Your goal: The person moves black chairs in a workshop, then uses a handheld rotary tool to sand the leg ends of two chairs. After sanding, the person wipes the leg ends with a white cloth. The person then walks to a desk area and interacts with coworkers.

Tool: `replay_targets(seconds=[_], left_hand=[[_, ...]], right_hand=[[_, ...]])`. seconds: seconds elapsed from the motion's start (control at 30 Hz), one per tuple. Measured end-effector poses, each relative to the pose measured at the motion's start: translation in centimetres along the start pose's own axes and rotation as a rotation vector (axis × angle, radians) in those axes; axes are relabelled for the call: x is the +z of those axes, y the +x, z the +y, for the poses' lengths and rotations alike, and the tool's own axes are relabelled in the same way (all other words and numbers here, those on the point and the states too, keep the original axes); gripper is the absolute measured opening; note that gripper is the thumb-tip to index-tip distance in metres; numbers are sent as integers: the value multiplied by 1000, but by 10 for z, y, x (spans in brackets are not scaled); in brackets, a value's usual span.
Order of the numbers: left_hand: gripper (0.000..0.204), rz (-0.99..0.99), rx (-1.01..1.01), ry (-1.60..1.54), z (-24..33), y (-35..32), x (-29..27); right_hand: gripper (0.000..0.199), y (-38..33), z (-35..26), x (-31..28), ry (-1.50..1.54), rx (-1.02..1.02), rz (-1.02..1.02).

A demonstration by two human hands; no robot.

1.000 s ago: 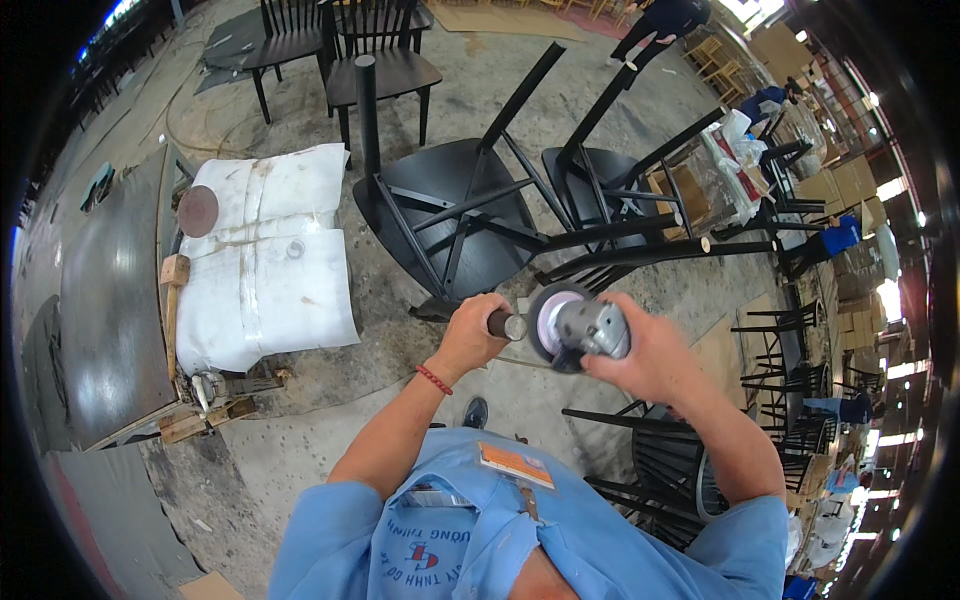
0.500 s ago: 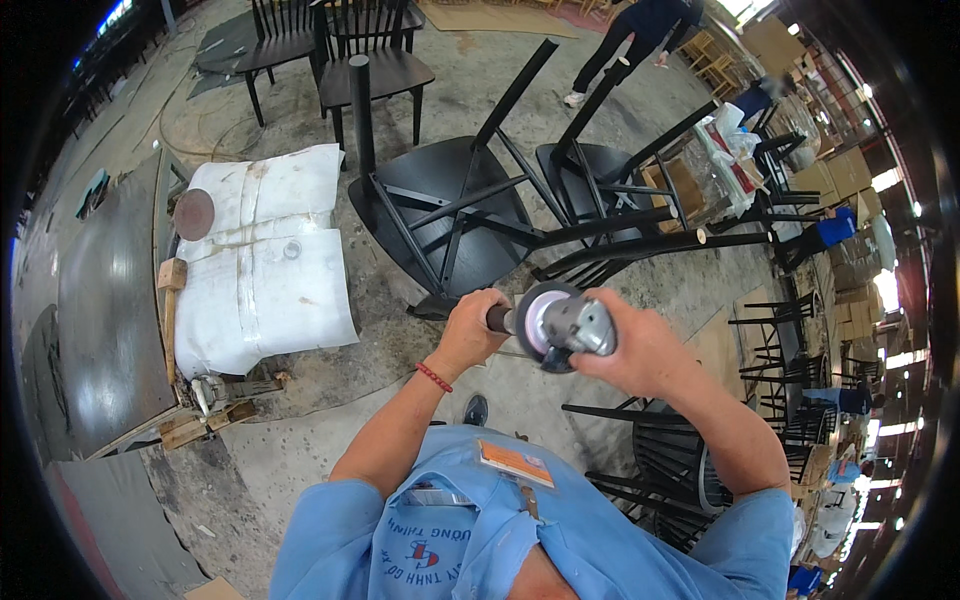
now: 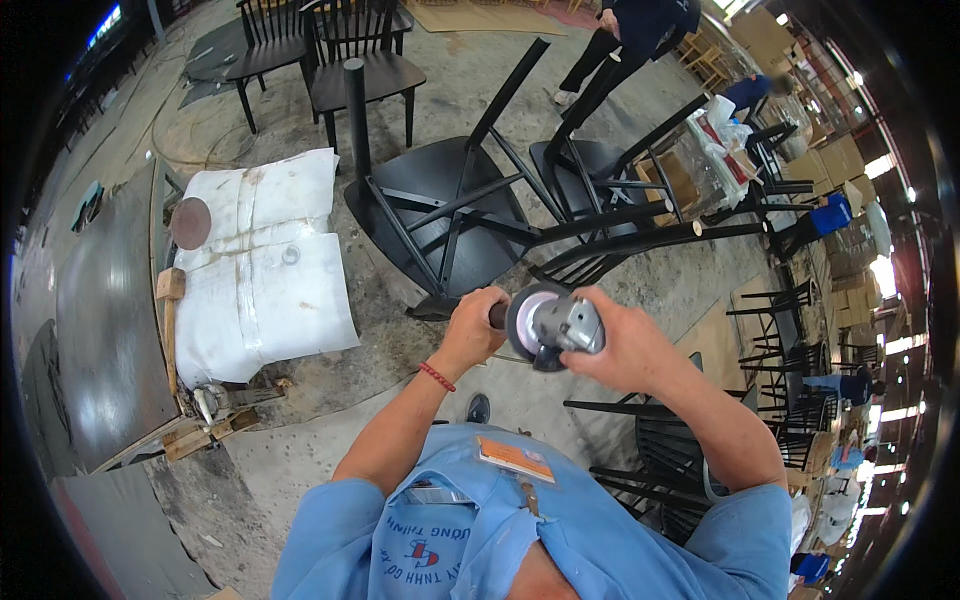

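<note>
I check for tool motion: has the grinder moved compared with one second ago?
Yes. The grinder has shifted slightly toward the picture's top, nearer the overturned black chair, held by both hands.

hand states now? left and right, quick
Left hand: closed around the side handle of the angle grinder.
Right hand: closed on the grinder's grey body.

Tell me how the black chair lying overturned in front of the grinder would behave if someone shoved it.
The black chair lies overturned, its legs sticking up and outward, so it would probably scrape along the rough concrete floor rather than roll. Its braced frame looks stiff. It crowds a second overturned chair, so a shove would likely knock them together.
</note>
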State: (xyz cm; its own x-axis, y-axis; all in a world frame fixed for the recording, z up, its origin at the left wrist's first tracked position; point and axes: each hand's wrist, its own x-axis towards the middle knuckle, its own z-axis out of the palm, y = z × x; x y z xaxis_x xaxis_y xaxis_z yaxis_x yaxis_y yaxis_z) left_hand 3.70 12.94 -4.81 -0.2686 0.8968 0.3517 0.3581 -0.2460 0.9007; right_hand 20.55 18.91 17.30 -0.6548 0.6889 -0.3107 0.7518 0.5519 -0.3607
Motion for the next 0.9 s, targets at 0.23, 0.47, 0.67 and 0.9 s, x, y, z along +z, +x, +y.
replay_targets(seconds=[0.23,0.47,0.67,0.9], left_hand=[[37,-13,53,18,-3,2,0],[25,-37,-249,-43,9,2,-62],[38,74,-298,101,-17,-40,-78],[75,-165,-813,135,-17,-37,43]], right_hand=[[64,-4,1,0,42,-6,-11],[68,-21,46,-23,71,184,230],[70,-88,127,-58,560,400,444],[67,-96,210,-98,595,482,533]])
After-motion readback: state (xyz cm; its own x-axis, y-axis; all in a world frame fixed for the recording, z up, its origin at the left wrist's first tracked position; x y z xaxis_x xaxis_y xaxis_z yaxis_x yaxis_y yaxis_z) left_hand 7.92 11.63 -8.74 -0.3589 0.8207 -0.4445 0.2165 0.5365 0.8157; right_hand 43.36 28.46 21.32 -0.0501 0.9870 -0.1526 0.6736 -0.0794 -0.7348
